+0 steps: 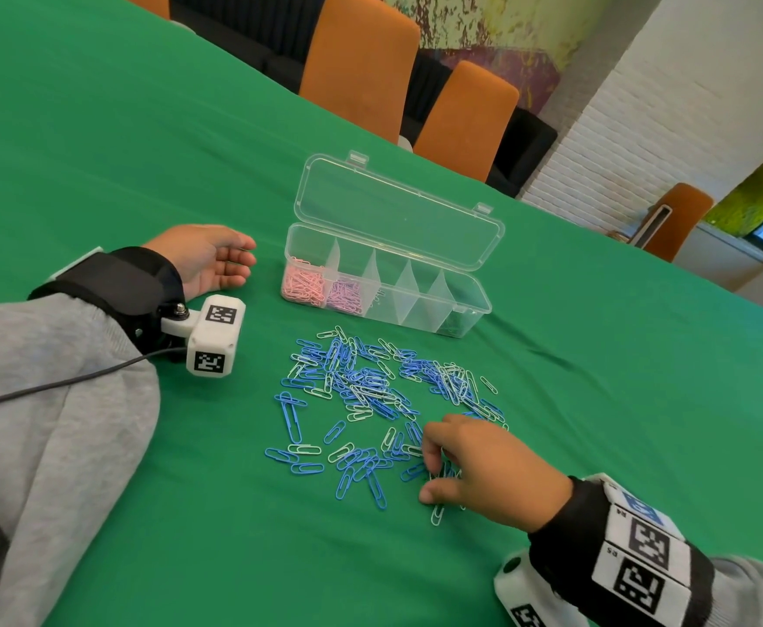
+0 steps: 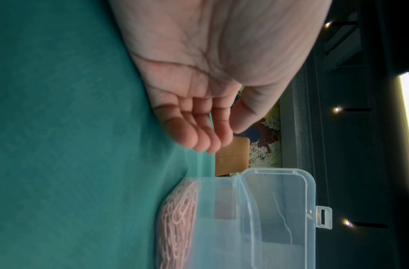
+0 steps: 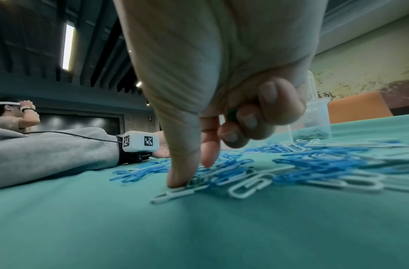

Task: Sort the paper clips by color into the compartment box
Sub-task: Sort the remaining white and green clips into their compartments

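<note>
Pinching looped wire paper clips (image 1: 370, 391) over smooth green cloth (image 1: 144, 129).

Green tablecloth (image 1: 99, 129) covering my work surface across most of the frame. Orange chairs (image 1: 361, 61) along its far edge, upper centre, with another orange chair (image 1: 683, 219) at right. White brick wall (image 1: 642, 129), upper right. Mottled painted wall panel (image 1: 506, 24) at top. In my right-wrist view, another person (image 3: 16, 116) at far left.
</note>
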The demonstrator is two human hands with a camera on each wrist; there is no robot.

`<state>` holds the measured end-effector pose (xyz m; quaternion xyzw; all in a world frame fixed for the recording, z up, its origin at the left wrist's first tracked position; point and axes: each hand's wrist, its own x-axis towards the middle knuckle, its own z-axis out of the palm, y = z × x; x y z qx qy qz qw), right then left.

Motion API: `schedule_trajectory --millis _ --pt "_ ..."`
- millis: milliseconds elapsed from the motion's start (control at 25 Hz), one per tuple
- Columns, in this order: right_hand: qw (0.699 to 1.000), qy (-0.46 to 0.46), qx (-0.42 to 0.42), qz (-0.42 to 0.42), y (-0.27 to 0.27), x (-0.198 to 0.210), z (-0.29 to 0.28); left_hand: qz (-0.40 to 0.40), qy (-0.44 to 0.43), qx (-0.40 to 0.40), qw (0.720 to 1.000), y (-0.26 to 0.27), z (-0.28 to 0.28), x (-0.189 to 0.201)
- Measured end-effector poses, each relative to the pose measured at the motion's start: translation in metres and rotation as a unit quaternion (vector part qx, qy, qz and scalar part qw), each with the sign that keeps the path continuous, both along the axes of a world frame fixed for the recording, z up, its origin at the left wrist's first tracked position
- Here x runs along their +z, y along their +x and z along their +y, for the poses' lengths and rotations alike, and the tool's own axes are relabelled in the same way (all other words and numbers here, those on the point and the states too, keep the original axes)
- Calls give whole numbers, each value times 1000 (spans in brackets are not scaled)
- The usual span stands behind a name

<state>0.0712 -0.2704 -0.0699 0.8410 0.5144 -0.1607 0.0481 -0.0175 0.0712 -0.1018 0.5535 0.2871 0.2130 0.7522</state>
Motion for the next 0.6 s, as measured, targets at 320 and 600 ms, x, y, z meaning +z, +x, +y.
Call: schedule_trajectory --millis 320,600 --pt "998 2 42 35 13 2 -9 4 6 -3 1000 0 -1 1" --pt "995 -25 67 70 19 2 -5 6 10 -7 1000 -1 -1 1"
